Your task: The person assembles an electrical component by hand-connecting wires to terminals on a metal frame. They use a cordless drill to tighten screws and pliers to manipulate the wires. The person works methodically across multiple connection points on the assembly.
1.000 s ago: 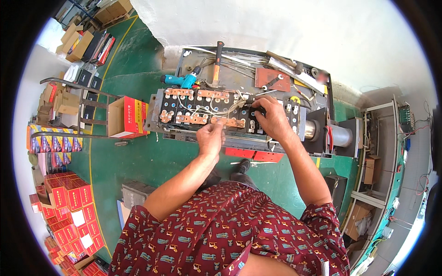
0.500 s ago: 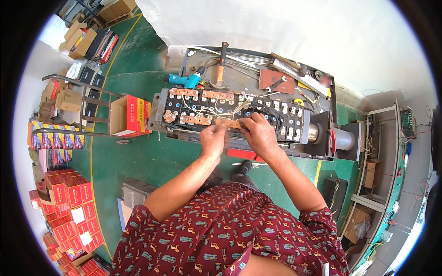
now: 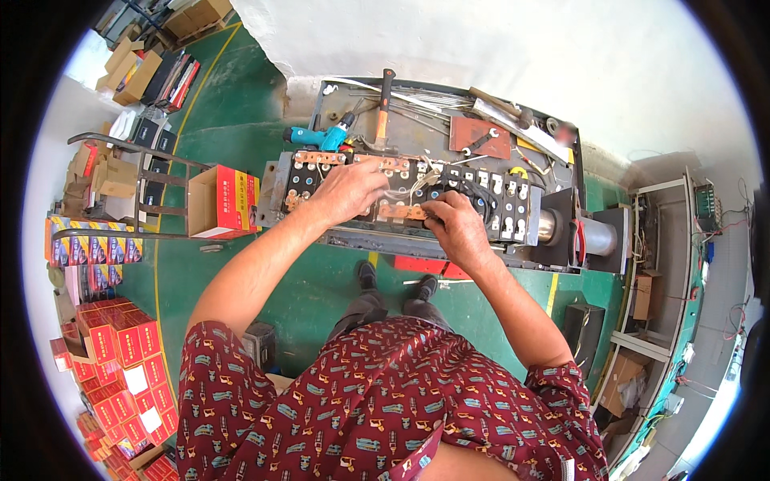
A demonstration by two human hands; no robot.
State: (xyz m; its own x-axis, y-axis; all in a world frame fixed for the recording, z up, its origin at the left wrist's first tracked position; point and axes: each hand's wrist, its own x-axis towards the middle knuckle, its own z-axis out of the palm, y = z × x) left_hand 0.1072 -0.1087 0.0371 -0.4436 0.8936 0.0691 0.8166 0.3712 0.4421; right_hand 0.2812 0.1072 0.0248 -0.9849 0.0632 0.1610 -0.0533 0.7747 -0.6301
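Observation:
A battery pack [image 3: 513, 210] of black cells with pale terminals sits in front of me. Along its near edge lies a copper busbar [image 3: 399, 212]. My right hand [image 3: 459, 230] is closed in a pinch at that bar's right end. My left hand [image 3: 351, 192] reaches over the pack's middle, fingers curled together beside thin white wires [image 3: 419, 186]; whatever it holds is hidden. Another copper busbar [image 3: 319, 158] spans terminals at the far left of the pack.
Behind the pack, a metal bench [image 3: 425, 120] carries a hammer [image 3: 383, 108], a teal cordless drill [image 3: 321, 138], a wrench [image 3: 480, 143] on a red-brown plate and several rods. A hand truck [image 3: 144, 188] with a red carton [image 3: 233, 200] stands left. A metal cylinder [image 3: 595, 243] adjoins the right.
My left hand has left the near copper busbar and moved up and left over the pack. My right hand stays at the bar's right end.

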